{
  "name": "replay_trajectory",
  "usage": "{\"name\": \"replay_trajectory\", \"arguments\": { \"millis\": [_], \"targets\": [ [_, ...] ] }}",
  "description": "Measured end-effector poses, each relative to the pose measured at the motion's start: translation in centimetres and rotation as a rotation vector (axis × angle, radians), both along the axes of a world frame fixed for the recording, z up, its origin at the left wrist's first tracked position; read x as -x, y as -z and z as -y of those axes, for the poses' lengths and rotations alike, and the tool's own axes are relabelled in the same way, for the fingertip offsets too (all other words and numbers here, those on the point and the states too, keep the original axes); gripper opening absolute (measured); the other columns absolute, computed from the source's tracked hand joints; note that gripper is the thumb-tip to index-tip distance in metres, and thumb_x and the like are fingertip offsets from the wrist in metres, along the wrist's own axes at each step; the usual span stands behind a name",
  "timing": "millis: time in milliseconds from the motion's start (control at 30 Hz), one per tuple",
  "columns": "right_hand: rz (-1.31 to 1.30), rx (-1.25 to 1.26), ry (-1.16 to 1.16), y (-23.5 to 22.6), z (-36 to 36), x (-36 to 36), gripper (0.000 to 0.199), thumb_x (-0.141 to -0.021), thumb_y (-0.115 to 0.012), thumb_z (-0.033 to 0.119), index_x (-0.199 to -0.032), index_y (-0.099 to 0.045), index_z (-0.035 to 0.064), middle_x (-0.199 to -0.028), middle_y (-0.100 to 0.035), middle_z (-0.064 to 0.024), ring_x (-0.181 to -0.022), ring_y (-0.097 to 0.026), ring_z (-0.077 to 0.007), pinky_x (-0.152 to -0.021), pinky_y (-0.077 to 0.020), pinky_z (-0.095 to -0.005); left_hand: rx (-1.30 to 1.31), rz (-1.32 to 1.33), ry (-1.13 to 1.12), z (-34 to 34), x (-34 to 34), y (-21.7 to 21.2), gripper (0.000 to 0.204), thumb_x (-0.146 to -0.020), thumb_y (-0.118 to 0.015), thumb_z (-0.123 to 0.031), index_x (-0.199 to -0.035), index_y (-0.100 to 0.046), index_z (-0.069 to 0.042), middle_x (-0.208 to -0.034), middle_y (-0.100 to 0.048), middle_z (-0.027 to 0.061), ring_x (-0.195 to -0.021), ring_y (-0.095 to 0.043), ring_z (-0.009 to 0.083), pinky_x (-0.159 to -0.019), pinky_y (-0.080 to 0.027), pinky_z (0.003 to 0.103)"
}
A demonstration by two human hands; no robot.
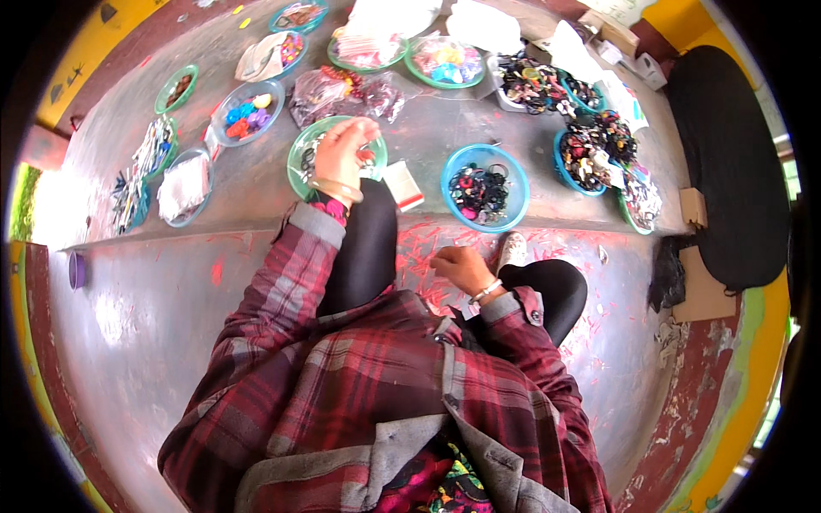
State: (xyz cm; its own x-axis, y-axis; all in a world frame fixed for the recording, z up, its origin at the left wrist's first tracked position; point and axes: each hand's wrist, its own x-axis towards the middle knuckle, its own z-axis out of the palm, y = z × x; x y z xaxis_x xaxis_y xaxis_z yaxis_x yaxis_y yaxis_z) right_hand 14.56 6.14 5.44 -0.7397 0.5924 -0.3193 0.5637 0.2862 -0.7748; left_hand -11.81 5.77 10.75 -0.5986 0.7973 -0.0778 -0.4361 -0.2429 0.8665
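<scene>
My left hand (340,158) is over a light green bowl (293,158) that has small dark and pale pieces in it. Its fingers are drawn together, and whatever they hold cannot be made out. Lower and to the right, my right hand (462,268) hangs between my knees with its fingers curled inward; anything inside is hidden. Beside the green bowl lies a small white packet (404,186) with a red edge. A blue bowl (447,192) of tangled black bands with some coloured bits stands on the ledge, beyond my right hand.
Bowls with white cloth (183,186), coloured pieces (245,118) and pens or sticks (130,190) stand left on the ledge. Plastic bags (342,96) lie behind. Several containers of dark items (599,141) fill the right. Red scraps (419,248) litter the floor.
</scene>
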Motion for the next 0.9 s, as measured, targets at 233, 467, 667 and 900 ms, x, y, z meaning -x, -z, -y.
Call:
{"name": "replay_trajectory", "arguments": {
  "millis": [233, 467, 667, 900],
  "targets": [
    [0.375, -0.447, -0.008, 5.8, -2.7, -0.2, 0.032, -0.072, -0.056, 0.025, -0.096, -0.057, 0.0050, -0.096, -0.056, -0.0192, -0.086, -0.056, -0.0336, -0.076, -0.0455, -0.0403, 0.350, 0.130, 0.377, 0.8, -9.2, 6.8, 0.017, -0.084, -0.051, -0.016, -0.094, -0.057, -0.003, -0.087, -0.061, 0.0054, -0.077, -0.058, 0.0130, -0.056, -0.044, 0.021],
    [0.496, -0.430, 0.338, 12.5, -7.4, -1.9, 0.035, -0.073, -0.049, 0.014, -0.105, -0.048, 0.0005, -0.104, -0.051, -0.0261, -0.091, -0.055, -0.0380, -0.078, -0.0459, -0.0420, 0.443, 0.076, 0.409, -0.4, -8.6, 10.4, 0.018, -0.085, -0.048, -0.015, -0.094, -0.055, -0.001, -0.084, -0.060, 0.0080, -0.074, -0.059, 0.0152, -0.053, -0.044, 0.024],
    [0.487, -0.315, 0.301, 12.2, -7.3, 0.6, 0.035, -0.072, -0.045, 0.012, -0.106, -0.050, 0.0011, -0.095, -0.056, -0.0262, -0.089, -0.056, -0.0366, -0.077, -0.0458, -0.0421, 0.463, 0.075, 0.462, -0.2, -9.1, 9.5, 0.019, -0.085, -0.051, -0.018, -0.096, -0.055, -0.002, -0.085, -0.060, 0.0063, -0.076, -0.058, 0.0138, -0.055, -0.043, 0.021],
    [0.205, -0.357, 0.234, 11.4, -7.5, 2.6, 0.036, -0.070, -0.048, 0.009, -0.105, -0.056, 0.0071, -0.089, -0.059, -0.0218, -0.081, -0.058, -0.0353, -0.072, -0.0472, -0.0412, 0.430, 0.095, 0.518, -0.4, -9.7, 9.4, 0.017, -0.085, -0.052, -0.017, -0.093, -0.055, -0.002, -0.084, -0.060, 0.0065, -0.074, -0.059, 0.0128, -0.053, -0.044, 0.020]
  ]
}}
